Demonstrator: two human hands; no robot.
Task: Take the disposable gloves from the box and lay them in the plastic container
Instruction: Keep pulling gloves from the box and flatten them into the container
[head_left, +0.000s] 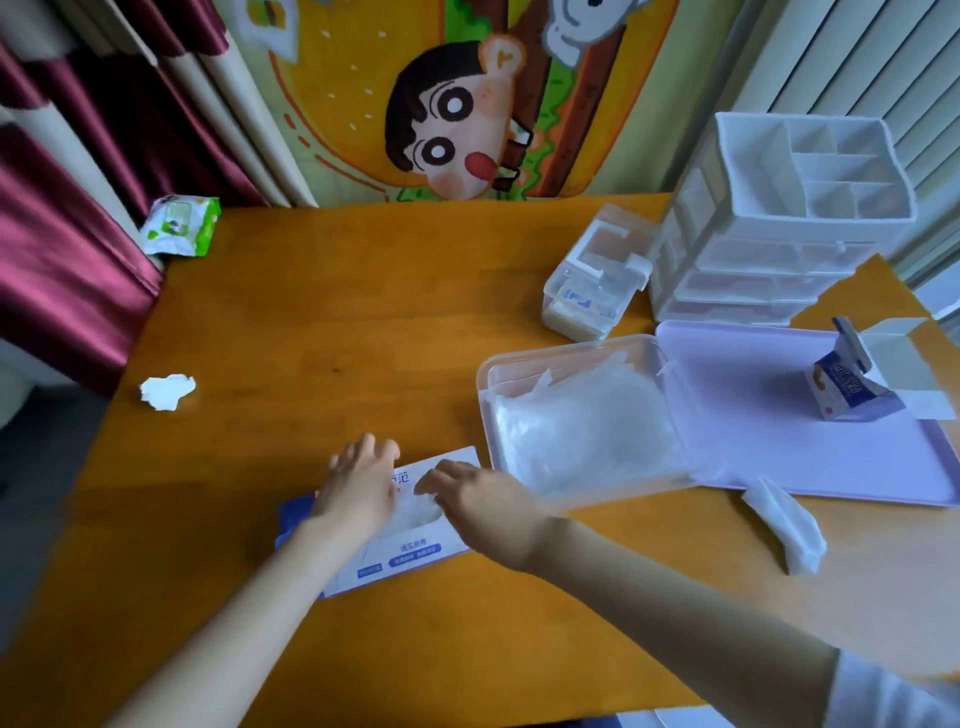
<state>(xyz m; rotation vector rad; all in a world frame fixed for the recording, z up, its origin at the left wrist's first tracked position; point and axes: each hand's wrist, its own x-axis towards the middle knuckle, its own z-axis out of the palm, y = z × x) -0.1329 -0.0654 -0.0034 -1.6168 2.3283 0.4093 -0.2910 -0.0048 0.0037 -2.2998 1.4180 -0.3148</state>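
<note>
A flat white and blue glove box (410, 551) lies on the wooden table near its front edge. My left hand (358, 483) rests on the box's left part with fingers spread. My right hand (478, 499) reaches into the box's opening and its fingers pinch the clear gloves (415, 512) showing there. To the right stands the clear plastic container (485, 374) with its lilac lid (779, 441) folded open flat. A pile of clear gloves (582, 415) lies inside the container.
A small opened carton (852, 384) sits on the lid. A loose folded white piece (787, 525) lies in front of the lid. White drawer organiser (779, 223) and small clear box (592, 280) stand behind. Crumpled tissue (166, 391) and wipes pack (179, 226) lie at the left.
</note>
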